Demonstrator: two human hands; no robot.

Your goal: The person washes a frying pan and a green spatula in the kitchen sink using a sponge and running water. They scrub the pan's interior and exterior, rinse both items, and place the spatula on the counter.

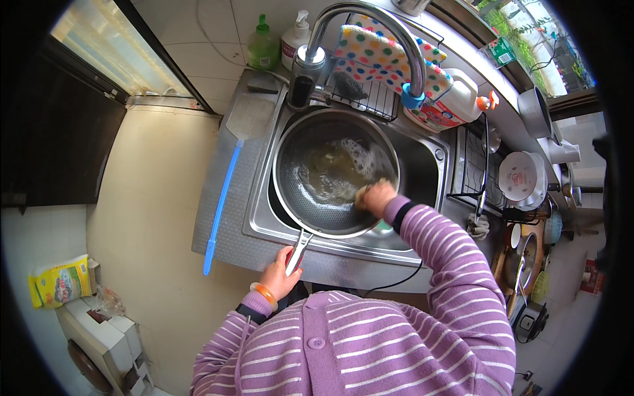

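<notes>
A large dark wok (pixel 317 213) with a dimpled inner wall rests over the stainless steel sink (pixel 421 163). Cloudy, foamy water (pixel 332 163) lies in its bottom. My left hand (pixel 280 275) grips the wok's handle (pixel 300 250), which points towards me. Inside the near right wall of the wok, my right hand (pixel 380 197) presses a tan scrubber (pixel 363 198) against the surface. Motion blur and my fingers hide most of the scrubber. The chrome faucet (pixel 366 7) arches above the wok, and its blue-tipped spout (pixel 414 96) hangs over the far right rim.
A flyswatter with a blue handle (pixel 223 208) lies on the counter at left. Behind the sink stand a green soap bottle (pixel 263 47), a white pump bottle (pixel 296 37), a dotted cloth (pixel 371 49) and a large detergent jug (pixel 441 106). White bowls (pixel 520 175) sit on the right-hand rack.
</notes>
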